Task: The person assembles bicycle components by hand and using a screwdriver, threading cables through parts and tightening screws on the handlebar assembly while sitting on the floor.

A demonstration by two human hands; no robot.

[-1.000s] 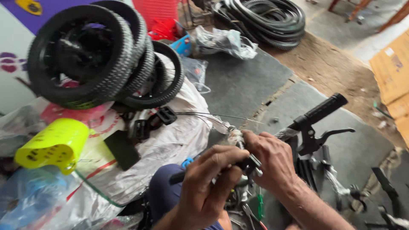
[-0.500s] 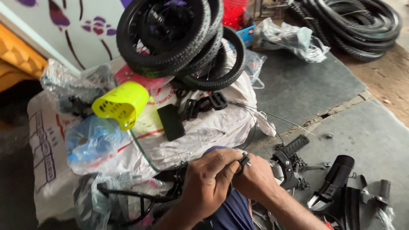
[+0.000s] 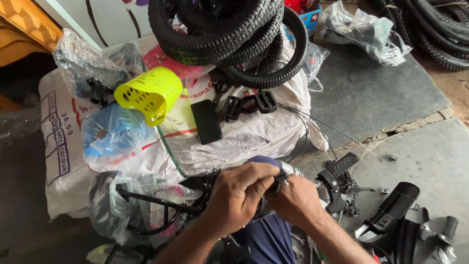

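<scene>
Gripping handlebar end (image 3: 288, 170), both hands (image 3: 266, 195)

The bar end (image 3: 288, 169) is a short silver tube, bare metal, poking out up and to the right from between the two hands just below the white sack (image 3: 234, 142). A small dark part (image 3: 279, 180) sits against it — too hidden by fingers to tell its shape. The left hand (image 3: 239, 195) curls over the tube from the sack side, fingers closed around it; the right hand (image 3: 293, 200) pinches the dark part from below, thumb and fingertips pressed together, touching the left hand — both lie at the sack's lower edge.
</scene>
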